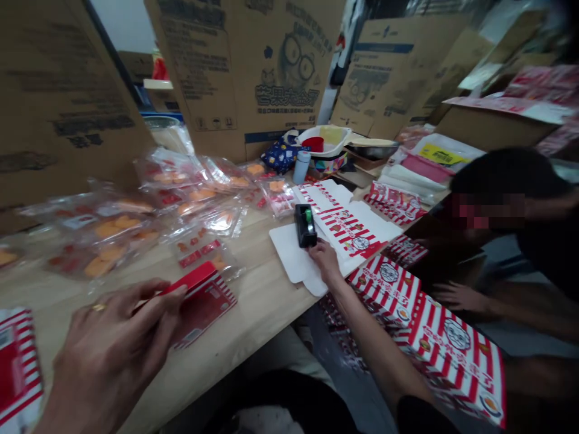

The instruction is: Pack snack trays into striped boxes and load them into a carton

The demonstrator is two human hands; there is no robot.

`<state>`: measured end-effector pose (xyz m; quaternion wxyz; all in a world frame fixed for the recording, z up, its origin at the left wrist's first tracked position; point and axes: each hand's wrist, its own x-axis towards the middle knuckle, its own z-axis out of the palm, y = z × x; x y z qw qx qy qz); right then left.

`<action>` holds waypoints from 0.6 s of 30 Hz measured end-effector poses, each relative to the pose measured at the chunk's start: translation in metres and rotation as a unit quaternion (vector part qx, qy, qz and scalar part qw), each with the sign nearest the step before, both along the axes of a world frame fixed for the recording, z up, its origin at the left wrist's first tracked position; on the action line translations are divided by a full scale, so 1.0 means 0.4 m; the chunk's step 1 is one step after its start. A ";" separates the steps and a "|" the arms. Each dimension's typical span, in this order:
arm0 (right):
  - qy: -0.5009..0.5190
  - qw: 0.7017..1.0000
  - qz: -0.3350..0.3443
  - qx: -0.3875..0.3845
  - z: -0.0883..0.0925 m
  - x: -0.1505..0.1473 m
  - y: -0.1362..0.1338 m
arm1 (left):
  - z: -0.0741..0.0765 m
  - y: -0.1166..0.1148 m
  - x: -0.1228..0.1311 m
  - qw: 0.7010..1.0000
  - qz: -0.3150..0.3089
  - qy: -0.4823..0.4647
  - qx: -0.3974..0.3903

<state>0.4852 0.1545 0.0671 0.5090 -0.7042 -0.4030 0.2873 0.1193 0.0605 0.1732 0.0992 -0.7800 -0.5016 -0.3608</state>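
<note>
While the left hand [122, 328] holds one box [201, 307], the right [324, 259] touches one dispenser [304, 228].

Near left, the frame slices off a striped packet [18, 361]; the left hand [120, 331] covers part of the red box [205, 307]!

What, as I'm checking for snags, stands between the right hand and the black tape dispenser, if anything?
Nothing visible does: the right hand is right at the near end of the black tape dispenser. White card lies flat beside them, not in between.
</note>
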 end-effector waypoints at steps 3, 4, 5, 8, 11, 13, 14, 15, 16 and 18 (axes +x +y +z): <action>-0.022 0.999 0.031 0.029 0.063 -0.057 -0.062 | 0.017 -0.038 0.021 0.998 -0.031 0.045 0.006; -0.017 0.997 0.065 0.040 0.092 -0.091 -0.087 | 0.020 -0.047 0.026 0.999 -0.035 0.030 0.007; -0.005 0.992 0.118 0.054 0.125 -0.130 -0.115 | 0.021 -0.054 0.030 0.999 -0.032 0.015 0.006; 0.092 0.930 0.343 0.099 0.229 -0.270 -0.196 | 0.024 -0.072 0.032 0.999 -0.030 -0.013 -0.025; 0.192 0.864 0.459 0.082 0.296 -0.400 -0.248 | 0.029 -0.092 0.034 0.995 -0.018 -0.065 -0.076; 0.236 0.850 0.468 0.050 0.307 -0.460 -0.257 | 0.029 -0.103 0.037 0.986 -0.003 -0.131 -0.099; 0.250 0.851 0.461 0.032 0.305 -0.481 -0.257 | 0.027 -0.107 0.039 0.981 -0.001 -0.161 -0.106; 0.259 0.855 0.449 0.017 0.301 -0.496 -0.254 | 0.024 -0.110 0.040 0.977 -0.002 -0.182 -0.111; 0.263 0.861 0.436 0.005 0.294 -0.506 -0.251 | 0.022 -0.112 0.041 0.975 -0.004 -0.191 -0.112; 0.264 0.873 0.411 -0.012 0.283 -0.516 -0.246 | 0.021 -0.113 0.042 0.979 0.001 -0.178 -0.101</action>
